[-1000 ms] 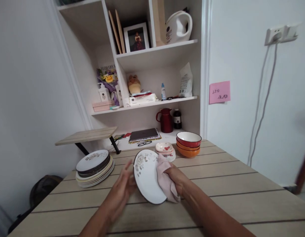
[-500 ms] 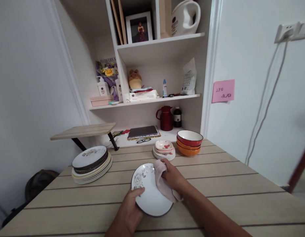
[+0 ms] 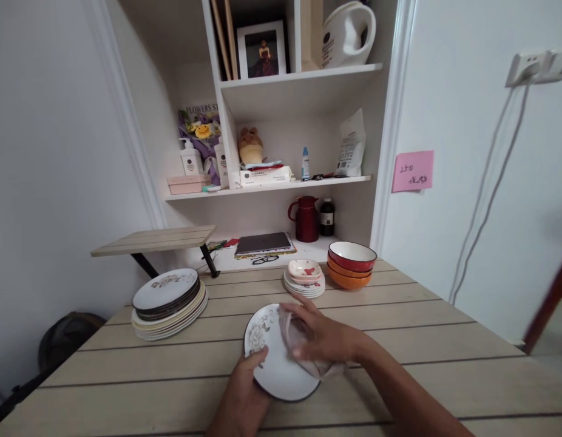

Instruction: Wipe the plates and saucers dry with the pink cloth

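Observation:
A white plate with a dark rim and grey flowers (image 3: 276, 367) is tilted above the table, its face up. My left hand (image 3: 247, 382) grips its lower left edge, thumb on top and the other fingers hidden underneath. Over the plate's right side, my right hand (image 3: 320, 334) holds a pale pink cloth (image 3: 290, 331) against the surface, its fingers bent and slightly blurred. Part of the cloth hangs past the right rim.
Stacked plates (image 3: 169, 303) stand at the left by a small raised shelf (image 3: 156, 240). Small dishes (image 3: 304, 279) and stacked bowls (image 3: 351, 265) sit behind the plate. Farther back are a laptop (image 3: 265, 243) and a red jug (image 3: 306, 220).
My right hand has turned flatter over the cloth and shifted slightly down and right, its fingers more spread. The left hand keeps its hold on the plate. The view has shifted slightly.

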{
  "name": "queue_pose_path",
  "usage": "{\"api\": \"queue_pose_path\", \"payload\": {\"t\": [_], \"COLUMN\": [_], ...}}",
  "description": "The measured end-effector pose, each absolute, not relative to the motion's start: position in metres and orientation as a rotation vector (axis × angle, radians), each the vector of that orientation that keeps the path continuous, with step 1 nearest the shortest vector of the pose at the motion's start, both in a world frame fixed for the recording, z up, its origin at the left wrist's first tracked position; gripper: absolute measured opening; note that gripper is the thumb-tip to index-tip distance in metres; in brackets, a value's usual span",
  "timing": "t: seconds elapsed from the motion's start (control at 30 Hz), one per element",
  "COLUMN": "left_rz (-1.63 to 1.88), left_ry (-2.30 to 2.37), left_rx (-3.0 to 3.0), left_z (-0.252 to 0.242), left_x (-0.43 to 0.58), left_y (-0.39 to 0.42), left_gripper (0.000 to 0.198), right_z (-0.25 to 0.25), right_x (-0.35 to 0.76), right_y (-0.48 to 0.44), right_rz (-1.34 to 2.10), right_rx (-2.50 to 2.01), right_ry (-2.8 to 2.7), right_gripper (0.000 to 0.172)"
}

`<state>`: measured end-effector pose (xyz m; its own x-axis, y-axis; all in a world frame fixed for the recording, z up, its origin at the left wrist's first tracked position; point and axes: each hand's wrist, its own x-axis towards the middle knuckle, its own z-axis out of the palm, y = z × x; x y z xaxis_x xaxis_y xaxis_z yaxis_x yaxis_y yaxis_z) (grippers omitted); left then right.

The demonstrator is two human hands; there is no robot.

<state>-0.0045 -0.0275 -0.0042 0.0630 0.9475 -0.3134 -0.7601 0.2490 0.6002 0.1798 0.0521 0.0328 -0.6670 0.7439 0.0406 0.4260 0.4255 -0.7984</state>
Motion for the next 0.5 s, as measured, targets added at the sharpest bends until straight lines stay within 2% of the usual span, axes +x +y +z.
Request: {"api": "queue_pose_path", "payload": {"t": [0.07,0.23,0.43,0.5], "left_rz": [1.335,1.337,1.360,1.378], "left_ry": [0.746,0.867,0.934,0.954], "left_rx": [0.323,0.267,0.238,0.231], "left_z": [-0.002,-0.002,-0.006,-0.006], "left_x": [-0.004,-0.006,-0.019,-0.024], "left_y": [-0.028,-0.029,-0.027,-0.027], "left_gripper": [0.061,0.060,0.063,0.063], "right_z": [0.025,0.011,0.009,0.007], "right_x": [0.179,0.179,0.165,0.157], "right_y": [0.054,0.067,0.073,0.069], "right_rz": [0.933,0.760,0.564,0.551], "right_rx": [-1.099,-1.087,-0.941,-0.879], "right_ry": [-2.457,-2.289,-1.852,-1.805], "right_gripper": [0.101,0.077,0.077,0.070]}}
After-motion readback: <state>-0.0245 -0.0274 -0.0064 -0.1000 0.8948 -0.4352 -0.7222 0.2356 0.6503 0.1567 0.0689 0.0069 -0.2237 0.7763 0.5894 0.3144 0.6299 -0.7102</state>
